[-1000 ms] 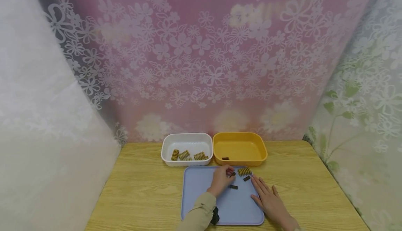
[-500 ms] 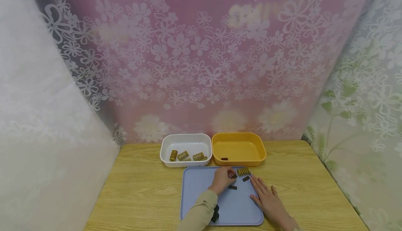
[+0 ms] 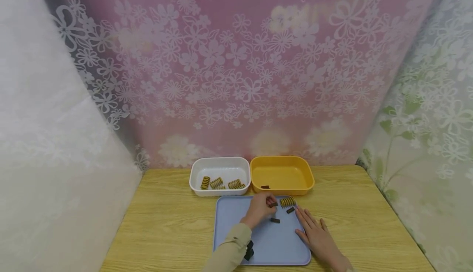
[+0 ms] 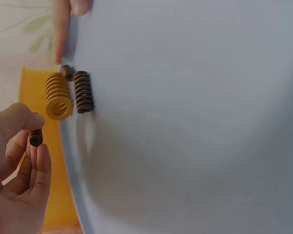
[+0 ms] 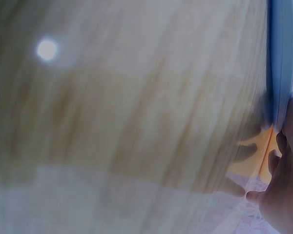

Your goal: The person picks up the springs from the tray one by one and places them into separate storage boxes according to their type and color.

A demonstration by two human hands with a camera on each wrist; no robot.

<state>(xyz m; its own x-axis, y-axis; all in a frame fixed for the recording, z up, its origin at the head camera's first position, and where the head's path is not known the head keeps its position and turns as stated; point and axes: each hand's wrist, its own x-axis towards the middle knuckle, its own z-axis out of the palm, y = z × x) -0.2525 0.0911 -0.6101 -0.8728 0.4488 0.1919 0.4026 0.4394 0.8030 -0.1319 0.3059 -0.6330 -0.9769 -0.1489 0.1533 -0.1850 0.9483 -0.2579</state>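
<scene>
My left hand [image 3: 256, 211] is above the upper part of the pale blue tray [image 3: 282, 247]. Between thumb and fingertips it pinches a small dark brown spring [image 4: 35, 138], whose coiled end shows in the left wrist view. On the tray lie a larger yellow spring [image 3: 287, 202] and two dark springs, one dark spring [image 3: 290, 210] close to the yellow one and another dark spring [image 3: 275, 220] lower down. My right hand [image 3: 318, 237] rests at the tray's right edge with fingers extended, holding no spring; in the right wrist view it touches the tray rim [image 5: 283, 58].
Behind the tray stand a white bin [image 3: 220, 162] with several yellow springs and a yellow bin [image 3: 282, 175] with a dark spring [image 3: 265, 187] near its front wall. Wooden tabletop [image 3: 166, 222] surrounds them. A floral curtain [image 3: 236, 79] hangs at the back.
My left hand keeps its pinch on the small dark spring and has shifted slightly up and left; the spring has turned a little. My right hand stays at the tray edge.
</scene>
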